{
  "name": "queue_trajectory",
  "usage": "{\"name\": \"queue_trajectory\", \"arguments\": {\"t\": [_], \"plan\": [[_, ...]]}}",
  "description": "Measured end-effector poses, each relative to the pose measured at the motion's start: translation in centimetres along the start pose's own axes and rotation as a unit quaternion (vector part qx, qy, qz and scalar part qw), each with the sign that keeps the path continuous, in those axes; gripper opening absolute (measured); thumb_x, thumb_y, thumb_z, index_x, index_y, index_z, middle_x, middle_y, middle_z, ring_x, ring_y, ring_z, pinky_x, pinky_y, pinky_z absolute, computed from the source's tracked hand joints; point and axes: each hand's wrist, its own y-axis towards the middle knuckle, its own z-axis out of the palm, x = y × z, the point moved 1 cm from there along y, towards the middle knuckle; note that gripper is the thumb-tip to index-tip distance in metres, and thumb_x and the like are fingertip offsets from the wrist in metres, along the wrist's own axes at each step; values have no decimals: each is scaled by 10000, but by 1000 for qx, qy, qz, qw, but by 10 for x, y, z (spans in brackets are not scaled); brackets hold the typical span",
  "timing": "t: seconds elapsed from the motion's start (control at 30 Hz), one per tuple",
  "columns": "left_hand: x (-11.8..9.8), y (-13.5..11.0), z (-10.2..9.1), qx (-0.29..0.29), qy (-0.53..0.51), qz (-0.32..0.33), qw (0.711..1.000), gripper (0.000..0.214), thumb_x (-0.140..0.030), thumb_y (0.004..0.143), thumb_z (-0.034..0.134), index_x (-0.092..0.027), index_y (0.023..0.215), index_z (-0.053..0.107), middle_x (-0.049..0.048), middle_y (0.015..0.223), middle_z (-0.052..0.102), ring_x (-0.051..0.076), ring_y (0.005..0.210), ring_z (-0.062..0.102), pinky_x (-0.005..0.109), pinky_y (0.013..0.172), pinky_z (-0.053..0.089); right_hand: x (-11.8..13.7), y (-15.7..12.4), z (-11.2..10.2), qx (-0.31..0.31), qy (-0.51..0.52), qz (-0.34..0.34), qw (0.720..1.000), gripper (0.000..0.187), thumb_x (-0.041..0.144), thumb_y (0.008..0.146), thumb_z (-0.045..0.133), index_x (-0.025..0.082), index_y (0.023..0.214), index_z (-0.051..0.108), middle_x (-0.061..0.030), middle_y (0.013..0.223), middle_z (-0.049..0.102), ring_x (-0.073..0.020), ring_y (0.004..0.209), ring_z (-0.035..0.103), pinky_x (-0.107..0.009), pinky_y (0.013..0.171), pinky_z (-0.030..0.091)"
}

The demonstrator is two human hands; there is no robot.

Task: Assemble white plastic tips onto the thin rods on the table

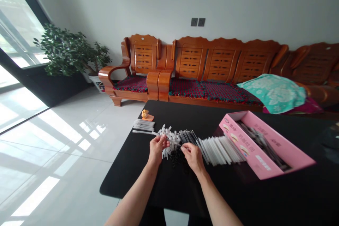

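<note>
My left hand (158, 145) is closed in a pinch at the near edge of a heap of white pen caps (172, 137). My right hand (193, 154) also pinches, just right of the heap. A thin, pale pen part seems to span between the fingertips, though it blurs into the caps behind. Small black pieces (177, 157) lie between the hands. Beyond my right hand are dark pen refills (188, 137) and a row of whitish pen barrels (221, 150). Several white capped pens (143, 125) lie side by side at the table's left edge.
On the black table (169, 187), a pink box (265, 164) holding dark slender items stands at the right. A small orange figurine (145, 113) sits at the far left corner. Behind are a wooden sofa (225, 56) with a teal cloth (275, 91) and a potted plant (69, 51).
</note>
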Motion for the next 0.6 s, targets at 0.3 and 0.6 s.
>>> {"name": "queue_trajectory", "arguments": {"t": [0.3, 0.6], "plan": [[14, -8, 2, 35, 21, -12, 999, 442, -467, 585, 850, -86, 673, 645, -17, 530, 553, 122, 494, 589, 247, 520, 508, 6, -11, -7, 62, 80, -14, 995, 290, 417, 880, 498, 187, 828, 668, 9, 559, 584, -115, 452, 512, -213, 449, 377], [-18, 18, -22, -117, -50, 110, 986, 378, -428, 638, 805, -111, 804, 680, 24, 653, 669, 145, 613, 650, 279, 664, 548, -43, -6, -41, -85, 54, 82, 991, 291, 449, 817, 528, 195, 819, 670, -6, 532, 594, -153, 434, 518, -265, 456, 414]]}}
